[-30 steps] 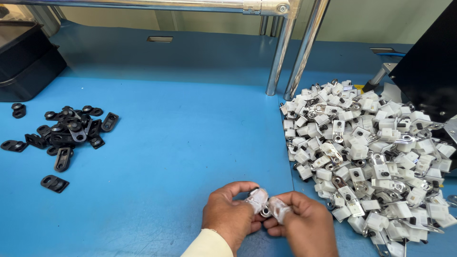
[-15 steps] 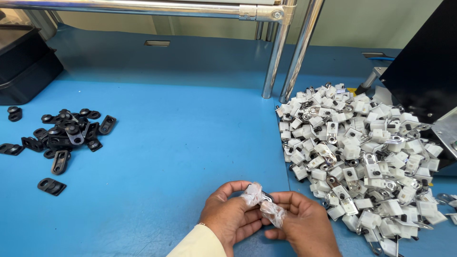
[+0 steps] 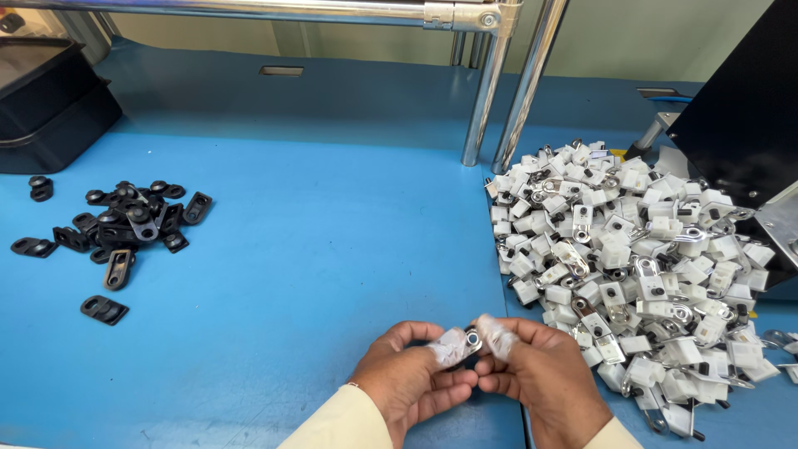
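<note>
head view, looking down at a blue counter (image 3: pixel 332 274). the left hand (image 3: pixel 411 374) and the right hand (image 3: pixel 544 378) meet at the near edge, fingertips drawn together and pinching a small part (image 3: pixel 472 339) between them: a white piece with a round metal eyelet showing at the middle. the thumbs and forefingers carry whitish fingertip covers (image 3: pixel 449 345), one set on each hand; both hands are closed on the part, which is held just above the counter and not resting on it. cream sleeves (image 3: pixel 345 424) cover both wrists. to the right of the right hand, beginning just beside its knuckles and spreading away from the person, lies a large loose heap of white parts (image 3: pixel 632 266) of the same kind, mixed with bare metal tabs. well apart to the left of the left hand lies a smaller cluster of black parts (image 3: pixel 125 220), flat and slotted, with a few strays around it. beyond the hands, two slanted metal posts (image 3: pixel 507 91) rise from the counter to a horizontal rail. a black bin (image 3: pixel 50 108) sits far to the left, and a black panel (image 3: pixel 740 108) stands far to the right behind the white heap.
</note>
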